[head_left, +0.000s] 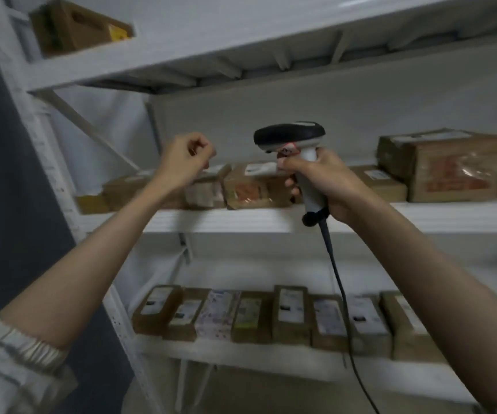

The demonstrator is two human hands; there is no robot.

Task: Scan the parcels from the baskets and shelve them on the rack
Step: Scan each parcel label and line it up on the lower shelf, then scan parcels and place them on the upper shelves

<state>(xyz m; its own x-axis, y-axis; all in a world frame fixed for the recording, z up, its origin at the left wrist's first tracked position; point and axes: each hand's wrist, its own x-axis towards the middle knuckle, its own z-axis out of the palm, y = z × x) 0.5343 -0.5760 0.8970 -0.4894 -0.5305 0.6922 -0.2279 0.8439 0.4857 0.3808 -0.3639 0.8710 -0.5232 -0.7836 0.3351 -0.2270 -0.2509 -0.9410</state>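
Observation:
A white metal rack (241,219) fills the head view. My right hand (328,186) grips the handle of a black and white barcode scanner (292,138), held upright in front of the middle shelf, its cable (338,282) hanging down. My left hand (186,162) is raised at the same height, fingers curled into a loose fist with nothing in it. Behind the hands, brown parcels (247,186) lie along the middle shelf. No basket is in sight.
A large taped box (447,165) stands at the right of the middle shelf. Several labelled parcels (271,318) line the lower shelf. One brown box (77,28) sits on the top shelf at the left. A dark wall (8,174) borders the rack's left post.

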